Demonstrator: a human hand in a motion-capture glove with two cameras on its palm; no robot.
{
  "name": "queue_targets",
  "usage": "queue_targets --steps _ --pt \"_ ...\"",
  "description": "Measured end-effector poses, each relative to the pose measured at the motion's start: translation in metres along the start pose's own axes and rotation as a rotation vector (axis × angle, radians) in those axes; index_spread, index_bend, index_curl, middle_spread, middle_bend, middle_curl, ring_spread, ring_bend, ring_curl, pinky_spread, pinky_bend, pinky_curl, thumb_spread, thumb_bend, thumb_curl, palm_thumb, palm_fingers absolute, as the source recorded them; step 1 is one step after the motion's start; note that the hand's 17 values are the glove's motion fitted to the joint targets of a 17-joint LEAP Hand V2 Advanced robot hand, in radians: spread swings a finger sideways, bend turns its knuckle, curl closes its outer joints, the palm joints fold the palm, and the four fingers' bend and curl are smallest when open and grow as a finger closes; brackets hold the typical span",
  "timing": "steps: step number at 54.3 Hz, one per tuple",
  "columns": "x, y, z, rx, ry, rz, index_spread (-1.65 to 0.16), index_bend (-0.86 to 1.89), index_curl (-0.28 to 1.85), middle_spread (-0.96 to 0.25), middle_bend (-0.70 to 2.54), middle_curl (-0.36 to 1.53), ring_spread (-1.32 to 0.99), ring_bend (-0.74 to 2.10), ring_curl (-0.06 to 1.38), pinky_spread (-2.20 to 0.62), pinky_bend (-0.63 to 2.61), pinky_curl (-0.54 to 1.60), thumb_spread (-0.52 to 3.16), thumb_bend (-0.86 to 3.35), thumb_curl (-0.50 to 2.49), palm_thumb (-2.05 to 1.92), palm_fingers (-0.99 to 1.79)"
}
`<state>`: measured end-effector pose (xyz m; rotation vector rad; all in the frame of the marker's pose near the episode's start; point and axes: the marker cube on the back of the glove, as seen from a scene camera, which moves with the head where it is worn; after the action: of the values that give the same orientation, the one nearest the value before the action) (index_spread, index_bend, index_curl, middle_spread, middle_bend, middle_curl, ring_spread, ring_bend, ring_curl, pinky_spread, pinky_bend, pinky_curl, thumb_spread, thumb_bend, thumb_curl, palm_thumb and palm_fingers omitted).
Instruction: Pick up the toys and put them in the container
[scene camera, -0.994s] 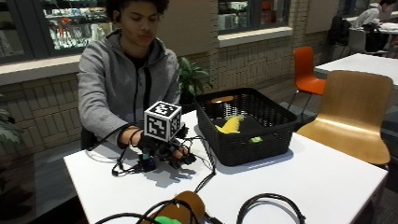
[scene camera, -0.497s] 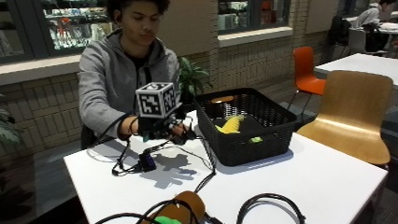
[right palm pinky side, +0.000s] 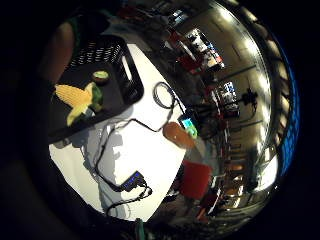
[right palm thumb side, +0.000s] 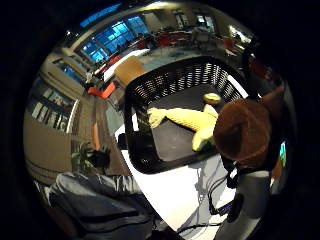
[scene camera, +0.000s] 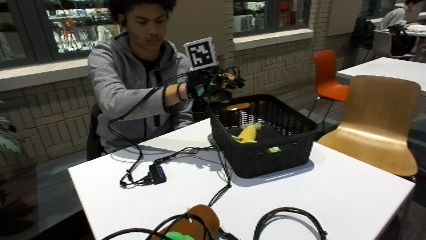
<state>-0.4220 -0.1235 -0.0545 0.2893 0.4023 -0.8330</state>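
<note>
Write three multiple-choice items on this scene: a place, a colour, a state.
1. Where is the toy corn? A in the basket B on the table C on a chair
2. The basket's colour? A white B orange C black
3. The gloved hand: A lies flat on the table B holds a brown toy in the air C hangs empty
A: it lies on the basket's floor. C: its mesh walls are black. B: the toy sits against the palm, above the basket.

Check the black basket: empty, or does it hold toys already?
Not empty. The black basket holds a toy corn cob and a small green piece on its floor.
</note>
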Motion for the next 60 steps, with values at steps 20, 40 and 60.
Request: queue_targets --steps 20,40,60 --pt "-0.031 -0.022 0.008 -0.106 -0.084 -0.081 -0.12 1.34 0.63 -0.14 0.34 0.53 -0.18 0.18 0.20 -0.03 0.42 0.33 1.31 0.07 0.38 0.69 0.15" --pt "0.018 0.013 0.009 -0.192 -0.077 0.004 -0.16 0.21 0.34 0.01 0.13 0.43 -0.09 0.17 0.24 -0.03 0.69 0.40 1.23 -0.03 0.31 0.37 -0.16" --pt "0.205 0.110 0.038 -0.333 -0.023 0.391 -0.20 0.14 0.33 0.03 0.17 0.35 -0.08 0.19 0.24 -0.02 0.67 0.38 1.20 -0.02 0.32 0.31 -0.10"
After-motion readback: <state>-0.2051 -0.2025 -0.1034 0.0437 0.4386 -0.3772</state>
